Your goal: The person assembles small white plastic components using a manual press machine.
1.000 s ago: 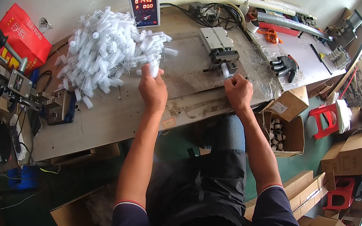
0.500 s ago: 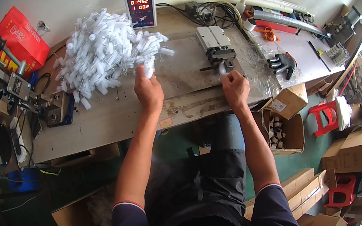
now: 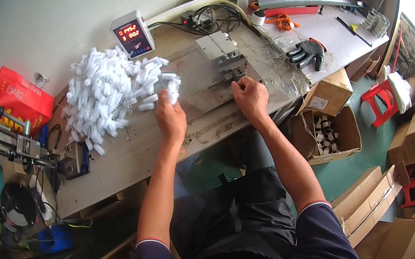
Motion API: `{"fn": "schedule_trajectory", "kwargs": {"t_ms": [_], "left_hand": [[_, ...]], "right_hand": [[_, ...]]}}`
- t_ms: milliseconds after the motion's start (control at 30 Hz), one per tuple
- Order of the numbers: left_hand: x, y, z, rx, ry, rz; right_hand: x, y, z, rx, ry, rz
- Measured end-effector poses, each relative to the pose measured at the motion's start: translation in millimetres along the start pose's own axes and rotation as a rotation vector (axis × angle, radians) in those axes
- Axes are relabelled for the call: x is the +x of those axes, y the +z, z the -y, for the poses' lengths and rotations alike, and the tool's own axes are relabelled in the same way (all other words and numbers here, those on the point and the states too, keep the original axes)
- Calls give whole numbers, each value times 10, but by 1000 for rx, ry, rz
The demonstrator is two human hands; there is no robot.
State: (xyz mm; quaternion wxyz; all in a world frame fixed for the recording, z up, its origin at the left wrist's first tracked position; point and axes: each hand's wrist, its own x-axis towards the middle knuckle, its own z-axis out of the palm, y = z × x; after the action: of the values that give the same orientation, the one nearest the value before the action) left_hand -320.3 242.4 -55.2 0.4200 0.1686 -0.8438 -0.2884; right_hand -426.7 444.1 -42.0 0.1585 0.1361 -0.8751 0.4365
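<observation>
My left hand (image 3: 171,120) is closed around one or more small white bottle brushes (image 3: 173,91), their bristly ends sticking up past my fingers. Just left of it lies a big heap of the same white brushes (image 3: 98,95), some with thin wire stems. Further right, my right hand (image 3: 251,98) has its fingers curled together at the front jaw of a small metal clamping machine (image 3: 221,49). Whatever those fingers hold, if anything, is hidden.
A counter box with red digits (image 3: 133,33) stands behind the heap. A lever press (image 3: 23,145) and red bag (image 3: 20,98) are at the left. Beyond the machine lies a black glove (image 3: 307,54). Cardboard boxes (image 3: 331,92) and a red stool (image 3: 379,103) stand right.
The whole view has shifted and turned slightly. A white piece seen at the machine's jaw by my right hand no longer shows. The counter's lower digits have changed.
</observation>
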Motion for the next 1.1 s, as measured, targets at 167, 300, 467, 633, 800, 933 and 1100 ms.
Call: {"fn": "schedule_trajectory", "kwargs": {"t_ms": [167,300,467,633,800,933,1100], "left_hand": [[27,190,-513,-105,-95,198],[114,349,-598,-94,23,216],[120,431,-746,57,16,358],[71,495,-620,176,150,383],[-47,313,-484,163,136,296],[-128,162,-543,123,181,287],[-160,89,-573,94,359,248]], "right_hand": [[-8,-49,24,28,65,24],[-6,-67,72,93,97,54],[-3,-44,-6,97,60,-23],[5,-50,-34,138,58,-23],[-3,-114,12,300,83,67],[5,-120,-135,494,0,101],[-12,-240,-82,879,24,368]]}}
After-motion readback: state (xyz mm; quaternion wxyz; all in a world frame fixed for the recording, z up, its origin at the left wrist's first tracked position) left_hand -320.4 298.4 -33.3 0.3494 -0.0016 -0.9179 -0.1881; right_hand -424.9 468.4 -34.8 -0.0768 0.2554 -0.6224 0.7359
